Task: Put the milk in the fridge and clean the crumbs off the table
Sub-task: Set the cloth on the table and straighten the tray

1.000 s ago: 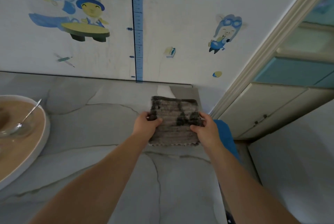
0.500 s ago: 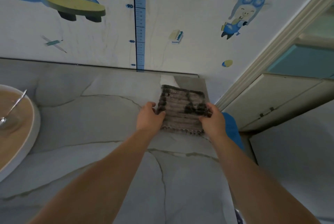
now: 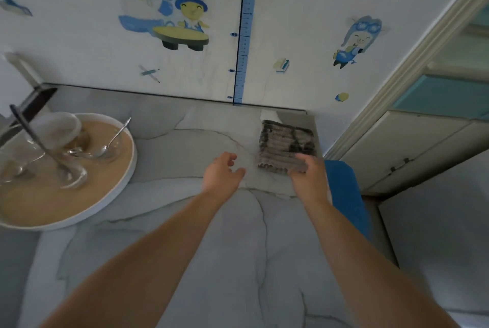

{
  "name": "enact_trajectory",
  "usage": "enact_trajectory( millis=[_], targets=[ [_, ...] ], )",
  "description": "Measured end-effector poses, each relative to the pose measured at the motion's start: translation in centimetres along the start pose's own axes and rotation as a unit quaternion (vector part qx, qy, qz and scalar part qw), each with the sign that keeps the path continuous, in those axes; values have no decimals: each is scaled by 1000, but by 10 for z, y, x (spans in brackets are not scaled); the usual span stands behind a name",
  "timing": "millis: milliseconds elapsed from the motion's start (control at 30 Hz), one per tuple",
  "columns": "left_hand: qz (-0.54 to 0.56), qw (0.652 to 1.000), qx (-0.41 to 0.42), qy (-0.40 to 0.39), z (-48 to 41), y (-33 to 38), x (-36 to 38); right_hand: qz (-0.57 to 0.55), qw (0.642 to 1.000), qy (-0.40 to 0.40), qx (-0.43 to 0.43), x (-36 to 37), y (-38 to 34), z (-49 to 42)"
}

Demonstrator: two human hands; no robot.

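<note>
One round tray (image 3: 129, 171) with glass bowls (image 3: 105, 151) and spoons (image 3: 117, 133) sits at the left of the marbled tabletop (image 3: 185, 248). Toward the middle, the left grip (image 3: 223, 174) hangs loose-fingered, grasping nothing, just beside the grey ribbed cloth (image 3: 287, 142). The cloth lies near the tabletop's far right corner, its near right edge grasped by the right grip (image 3: 308, 178). A blue seat (image 3: 344, 195) shows beyond.

Dim, soft, bluish light; faint shadows. Wide-angle bending bows the door frame (image 3: 407, 68) at right; the left hand (image 3: 222, 174) is blurred.
</note>
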State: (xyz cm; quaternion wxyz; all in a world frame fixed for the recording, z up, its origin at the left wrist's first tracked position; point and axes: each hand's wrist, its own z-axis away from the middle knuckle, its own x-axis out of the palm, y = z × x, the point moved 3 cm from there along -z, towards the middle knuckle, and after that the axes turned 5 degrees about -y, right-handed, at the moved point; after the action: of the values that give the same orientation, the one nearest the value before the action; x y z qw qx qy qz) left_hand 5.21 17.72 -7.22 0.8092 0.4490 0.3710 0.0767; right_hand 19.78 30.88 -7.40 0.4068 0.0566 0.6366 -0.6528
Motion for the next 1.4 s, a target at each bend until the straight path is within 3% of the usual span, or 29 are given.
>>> enact_trajectory(
  millis=[367, 800, 1000, 1167, 1300, 1400],
  targets=[
    [-19, 1000, 16, 5, 88, -70, -93, 38, 996, -81, 0, 72, -46, 101],
    [-63, 996, 56, -1, 117, -214, -286, 131, 980, -147, -30, 269, -156, 194],
    [-209, 977, 48, -15, 102, -263, -335, 298, 929, -194, -101, 338, -190, 221],
    [-416, 904, 68, -73, 88, -294, -332, 419, 866, -196, -189, 373, -194, 228],
    [-465, 876, 100, -84, 71, -309, -324, 446, 841, -211, -222, 388, -185, 216],
    [-442, 877, 169, -81, 62, -309, -325, 459, 820, -193, -283, 389, -183, 206]
  ],
)
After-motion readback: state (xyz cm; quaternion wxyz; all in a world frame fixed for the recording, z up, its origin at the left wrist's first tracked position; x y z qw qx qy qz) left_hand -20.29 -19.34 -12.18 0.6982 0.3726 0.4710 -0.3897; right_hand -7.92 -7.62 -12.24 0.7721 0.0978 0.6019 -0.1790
